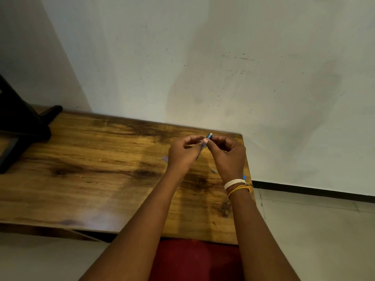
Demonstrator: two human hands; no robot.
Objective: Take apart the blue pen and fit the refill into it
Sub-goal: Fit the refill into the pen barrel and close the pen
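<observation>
The blue pen point(208, 137) is held above the wooden table point(97, 163), tilted, with its pale upper end poking out past my fingers. My left hand point(183, 154) grips its lower part and my right hand point(227, 157) pinches it near the top; the fingertips of both hands meet on the barrel. Much of the pen is hidden by the fingers. A small bluish piece point(165, 158) lies on the table left of my left hand. Another small grey-blue piece point(213, 171) lies between my wrists, and a blue bit point(244, 177) shows behind my right wrist.
The table's right edge point(248, 179) is just beside my right wrist, with tiled floor beyond. A white wall rises right behind the table. A dark object point(22, 122) stands at the table's far left. My red clothing shows below the near edge.
</observation>
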